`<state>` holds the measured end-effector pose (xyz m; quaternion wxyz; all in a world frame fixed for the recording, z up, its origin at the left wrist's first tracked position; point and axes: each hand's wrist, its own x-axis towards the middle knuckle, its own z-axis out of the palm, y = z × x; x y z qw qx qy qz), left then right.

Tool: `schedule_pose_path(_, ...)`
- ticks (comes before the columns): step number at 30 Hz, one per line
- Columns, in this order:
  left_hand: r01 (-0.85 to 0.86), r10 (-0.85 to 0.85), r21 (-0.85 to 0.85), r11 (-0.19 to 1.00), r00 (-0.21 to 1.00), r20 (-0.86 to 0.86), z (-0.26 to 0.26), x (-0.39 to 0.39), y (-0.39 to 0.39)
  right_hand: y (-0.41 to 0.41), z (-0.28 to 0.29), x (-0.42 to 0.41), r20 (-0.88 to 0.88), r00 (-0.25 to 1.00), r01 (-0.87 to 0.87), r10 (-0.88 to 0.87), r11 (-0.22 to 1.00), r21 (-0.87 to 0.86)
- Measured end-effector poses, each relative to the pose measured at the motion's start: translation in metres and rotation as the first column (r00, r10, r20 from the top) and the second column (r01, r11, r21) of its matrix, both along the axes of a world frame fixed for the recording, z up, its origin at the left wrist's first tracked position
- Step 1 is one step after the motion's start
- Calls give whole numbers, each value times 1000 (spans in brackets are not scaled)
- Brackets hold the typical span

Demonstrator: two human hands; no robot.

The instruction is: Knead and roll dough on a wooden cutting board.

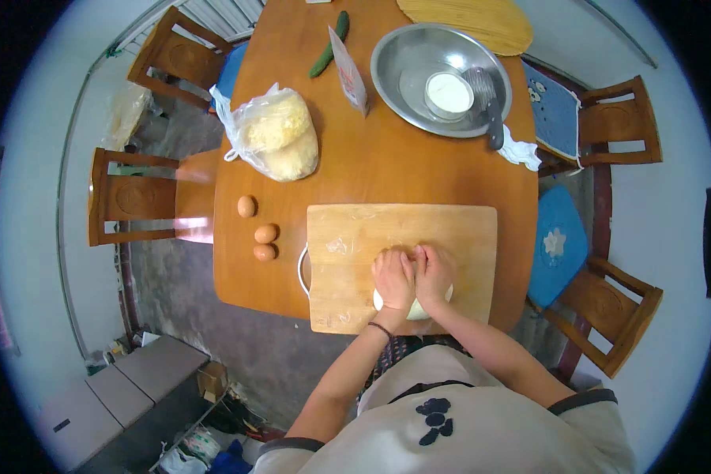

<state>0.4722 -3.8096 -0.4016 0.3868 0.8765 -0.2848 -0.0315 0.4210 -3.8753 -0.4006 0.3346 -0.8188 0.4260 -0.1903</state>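
Both my hands press down side by side on a lump of white dough (418,311). My left hand (394,278) and my right hand (434,275) are curled over it, thumbs close together, hiding most of the dough. Under it lies a wooden cutting board (343,284) near the table's front edge, with a curved handle (301,272) at its left side. Small smears of dough or flour (339,244) mark the board. A dark beaded bracelet (381,329) circles my left wrist.
On the wooden table (343,178) are three brown eggs (265,252), a knotted plastic bag (278,133) of yellowish food, a cucumber (330,47), a packet (348,74) and a steel basin (397,89). The basin holds a bowl of white powder (448,93) and a black-handled utensil (495,121). Chairs (139,198) flank both sides.
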Motion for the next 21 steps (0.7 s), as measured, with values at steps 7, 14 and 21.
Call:
schedule_pose_path(7, -89, 101, 163, 983, 992, -69, -2, 32, -27, -26, -9, 38, -46, 998, 41, -46, 993, -108)
schedule_pose_path(14, 62, -23, 119, 991, 952, -306, 6, 45, -28, -43, -35, 25, 37, 999, 23, -31, 982, 187)
schedule_pose_path(21, 68, -82, 92, 993, 984, 156, 48, -37, 13, 16, 45, -51, 198, 978, -79, 65, 995, 63)
